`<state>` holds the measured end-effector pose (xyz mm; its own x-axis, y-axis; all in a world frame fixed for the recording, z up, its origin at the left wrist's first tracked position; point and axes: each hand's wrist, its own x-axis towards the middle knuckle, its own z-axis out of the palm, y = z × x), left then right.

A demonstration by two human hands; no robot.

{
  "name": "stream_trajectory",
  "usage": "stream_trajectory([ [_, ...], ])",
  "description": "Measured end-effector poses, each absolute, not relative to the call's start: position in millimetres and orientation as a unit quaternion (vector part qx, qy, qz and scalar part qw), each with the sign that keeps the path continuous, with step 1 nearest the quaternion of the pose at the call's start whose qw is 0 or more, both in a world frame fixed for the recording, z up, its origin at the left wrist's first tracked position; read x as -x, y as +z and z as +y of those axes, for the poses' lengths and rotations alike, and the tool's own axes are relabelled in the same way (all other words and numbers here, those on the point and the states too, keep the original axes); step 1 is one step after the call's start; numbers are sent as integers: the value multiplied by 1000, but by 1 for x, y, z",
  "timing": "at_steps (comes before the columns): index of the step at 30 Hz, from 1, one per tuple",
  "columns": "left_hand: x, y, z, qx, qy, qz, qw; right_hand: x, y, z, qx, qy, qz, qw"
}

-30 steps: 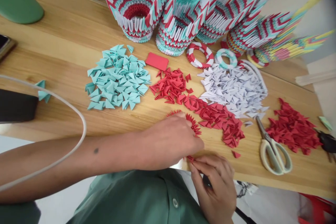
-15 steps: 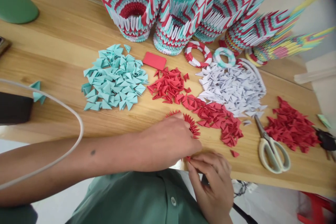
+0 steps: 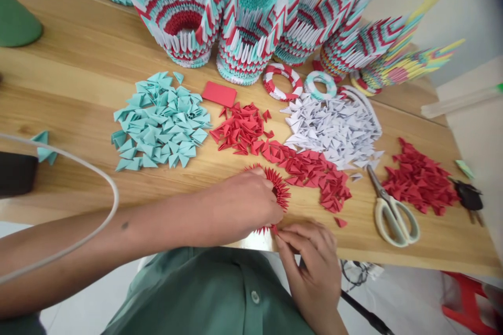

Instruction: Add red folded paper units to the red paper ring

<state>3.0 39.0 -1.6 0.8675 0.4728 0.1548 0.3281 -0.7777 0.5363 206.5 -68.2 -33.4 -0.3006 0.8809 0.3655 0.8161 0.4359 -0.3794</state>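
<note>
The spiky red ring point(image 3: 282, 192) lies by the near edge of the table point(image 3: 74, 84), partly hidden by the left hand point(image 3: 247, 201), its fingers curled over it. At the ring's near-right rim—the right hand point(image 3: 316, 256) just right—a small red piece point(image 3: 274, 230) sits in a narrow pinch. Loose red pieces point(image 3: 310, 167) spread far-right.

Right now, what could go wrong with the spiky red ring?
The ring sits close to the table's front edge, so a bump might tip it off. The right hand pinches a tiny red piece right by that edge, so it could drop to the floor. And the white cable crosses the left arm, so it might snag if that arm moves.
</note>
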Motion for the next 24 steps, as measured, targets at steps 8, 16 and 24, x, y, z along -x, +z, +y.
stream_trajectory([
  [8, -6, -9, 41, -937, 150, 180, 260, -212, -37, -71, 523, 68, -808, 262],
  [16, -8, -3, 42, -937, 98, 215, 257, -214, -35, -69, 518, 94, -811, 256],
  [24, -8, -2, 41, -936, 103, 219, 255, -213, -37, -70, 515, 82, -814, 256],
])
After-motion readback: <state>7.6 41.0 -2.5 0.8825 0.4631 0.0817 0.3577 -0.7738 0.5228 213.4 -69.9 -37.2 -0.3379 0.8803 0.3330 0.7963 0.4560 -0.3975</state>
